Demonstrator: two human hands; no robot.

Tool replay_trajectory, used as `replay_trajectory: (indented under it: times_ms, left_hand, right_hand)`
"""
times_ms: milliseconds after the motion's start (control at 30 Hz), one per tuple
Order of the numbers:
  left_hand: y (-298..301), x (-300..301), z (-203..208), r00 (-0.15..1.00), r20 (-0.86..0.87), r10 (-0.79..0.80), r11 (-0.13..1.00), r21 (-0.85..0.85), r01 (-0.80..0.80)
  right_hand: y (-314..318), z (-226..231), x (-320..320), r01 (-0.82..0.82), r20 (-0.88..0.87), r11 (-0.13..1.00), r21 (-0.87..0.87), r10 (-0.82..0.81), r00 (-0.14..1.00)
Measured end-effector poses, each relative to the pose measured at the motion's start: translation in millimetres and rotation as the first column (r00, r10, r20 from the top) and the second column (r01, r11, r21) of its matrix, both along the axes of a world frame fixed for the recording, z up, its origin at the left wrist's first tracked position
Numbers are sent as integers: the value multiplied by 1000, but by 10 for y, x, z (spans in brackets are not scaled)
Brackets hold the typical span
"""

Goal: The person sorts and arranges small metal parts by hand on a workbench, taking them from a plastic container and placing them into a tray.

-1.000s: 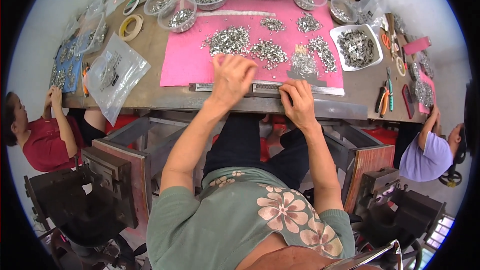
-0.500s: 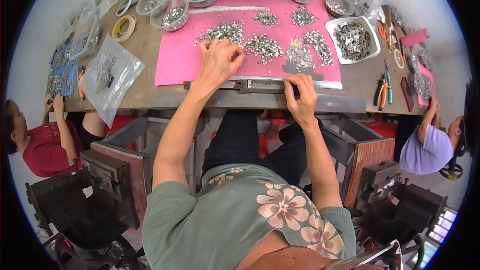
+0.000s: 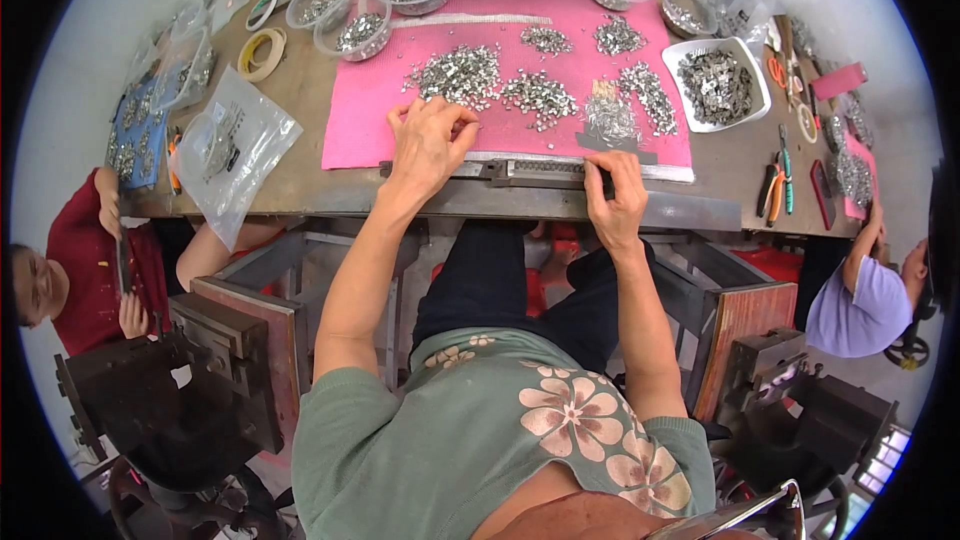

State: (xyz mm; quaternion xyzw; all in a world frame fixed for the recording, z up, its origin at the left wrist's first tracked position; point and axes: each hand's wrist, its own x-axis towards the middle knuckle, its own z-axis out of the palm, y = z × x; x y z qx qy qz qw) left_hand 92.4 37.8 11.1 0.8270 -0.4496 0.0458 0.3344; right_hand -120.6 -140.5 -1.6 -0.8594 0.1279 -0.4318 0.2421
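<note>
Workbench (image 3: 308,165) in brown spreads before me, partly covered by a bright pink mat (image 3: 365,110). Along the mat's near edge, a long dark metal bar (image 3: 540,172) with a slotted stretch runs left to right. A white tray (image 3: 761,90) of metal pieces sits right of the mat. My left hand (image 3: 430,145) is near the largest silver pile (image 3: 455,75), thumb and forefinger curved close together; I cannot tell whether they pinch anything. My right hand (image 3: 617,190) is at the slotted stretch's right end, fingers bent; whether they grip it, I cannot tell.
</note>
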Motion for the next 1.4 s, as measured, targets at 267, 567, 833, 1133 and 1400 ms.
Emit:
replay_trajectory:
  times_ms: [267,567,833,1133,1400]
  left_hand:
    - [-86,-12,9,985,169,-46,999,34,41]
    - [-479,-709,-9,936,77,-344,915,-196,353]
    - [-512,-741,-52,936,67,-346,922,-158,353]
    - [-434,-352,4,967,96,-235,972,44,232]
    - [-37,-238,63,936,6,-352,927,143,347]
  right_hand:
    - [4,-36,23,14,45,998,60,-16,999]
    - [-17,-21,-33,53,47,951,304,-70,996]
    - [-3,-2,-27,48,67,953,300,-71,995]
    - [-2,12,-15,24,57,968,251,-39,998]
    - [-174,145,13,-53,-117,979,198,77,990]
